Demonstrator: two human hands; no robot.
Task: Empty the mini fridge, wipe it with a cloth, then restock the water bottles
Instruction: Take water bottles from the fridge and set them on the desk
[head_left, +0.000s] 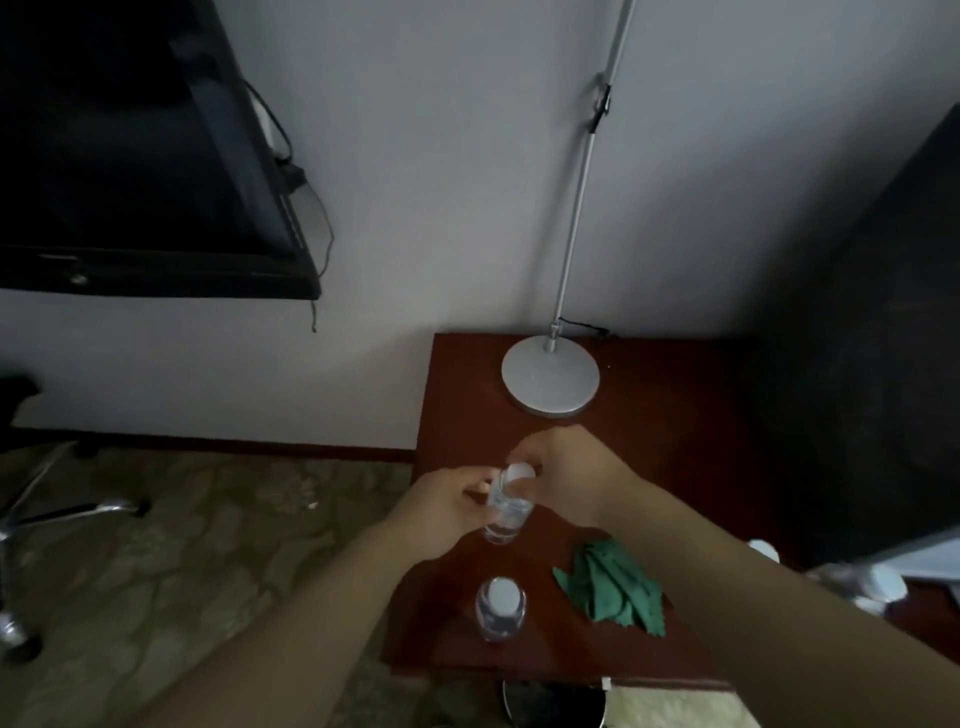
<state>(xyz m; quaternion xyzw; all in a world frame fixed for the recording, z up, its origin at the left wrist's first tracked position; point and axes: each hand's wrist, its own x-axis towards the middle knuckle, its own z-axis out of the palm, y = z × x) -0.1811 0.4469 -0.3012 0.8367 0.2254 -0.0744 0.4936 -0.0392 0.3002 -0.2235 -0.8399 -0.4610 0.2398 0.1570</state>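
I have both hands on one water bottle (506, 514). My right hand (566, 470) curls its fingers over the white cap (521, 473) from above, and my left hand (441, 506) pinches the clear body just below the neck, from the left. I read that two-handed hold as a way to steady a light, top-heavy bottle while it is set upright. Its base is at the table (675, 415), but I cannot tell whether it rests there or hangs just above.

Nearer to me a second bottle (500, 610) stands upright on the same red-brown top, well apart from the first, which suggests the fridge is being emptied into a row here. Right of that bottle lies the green cloth (608, 592), crumpled and untouched, handy for the wipe, which I judge not yet begun. At the far end sits the round lamp base (550, 382), so the near half is the usable space.

At the right edge I make out blurred white-capped shapes (880, 582), perhaps more bottles, but I cannot be sure.
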